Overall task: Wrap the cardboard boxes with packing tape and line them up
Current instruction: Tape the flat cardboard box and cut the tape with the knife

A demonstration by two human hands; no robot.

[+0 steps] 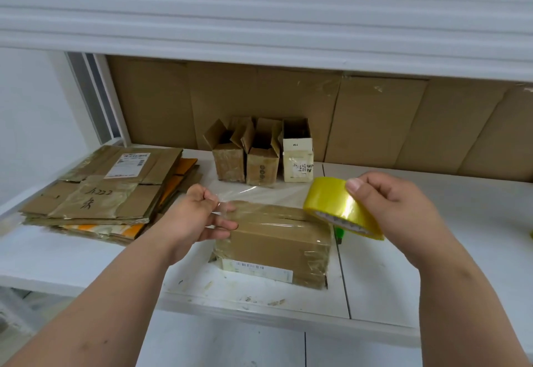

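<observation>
Head view: a closed cardboard box lies flat on the white bench. The left hand pinches the free end of clear tape just above the box's left edge; the right hand grips the yellow tape roll. The film looks thin, sticky and quick to crease, so it is best kept taut. The box seems light and stiff, best held by its sides.

"11#" on white box; "A222" on flattened cardboard
</observation>
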